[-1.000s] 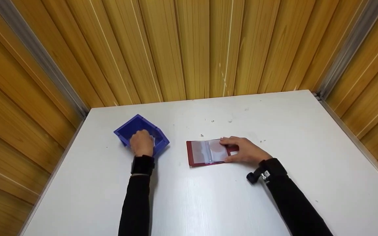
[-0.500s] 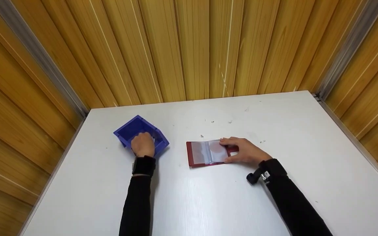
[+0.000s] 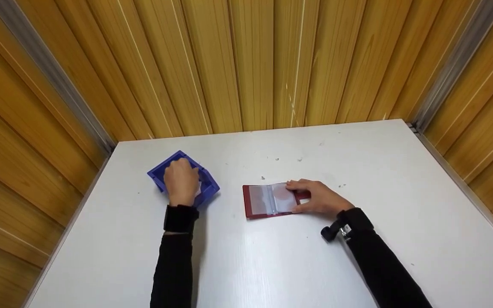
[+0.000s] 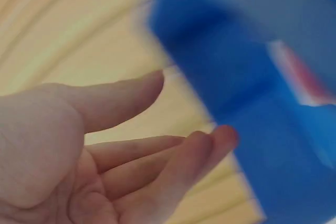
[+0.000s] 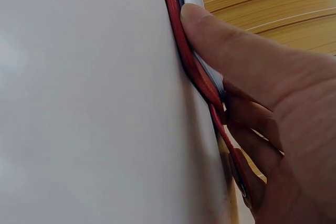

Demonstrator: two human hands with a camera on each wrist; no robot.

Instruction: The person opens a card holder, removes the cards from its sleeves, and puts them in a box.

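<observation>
My left hand (image 3: 181, 182) is over the blue plastic bin (image 3: 210, 192), back of the hand up. In the left wrist view, the thumb and fingers of that hand (image 4: 110, 174) stand apart with nothing between them, fingertips beside the bin wall (image 4: 210, 66). Part of a white and red item (image 4: 303, 74) shows inside the bin. A red card holder (image 3: 261, 200) lies spread open, clear sleeves facing up. My right hand (image 3: 321, 197) holds its right side; in the right wrist view the thumb (image 5: 226, 40) presses the sleeve edges, and a strap with a snap (image 5: 239, 174) hangs near the fingers.
Both things rest on a white table (image 3: 255, 265) with small dark specks on it. Wood-patterned panels (image 3: 250, 64) rise behind the table and along both sides. A wrist camera (image 3: 328, 233) sticks out beside the right wrist.
My left hand dips slightly toward me in the bin, then rises and moves forward over it. The right hand and the card holder stay in place.
</observation>
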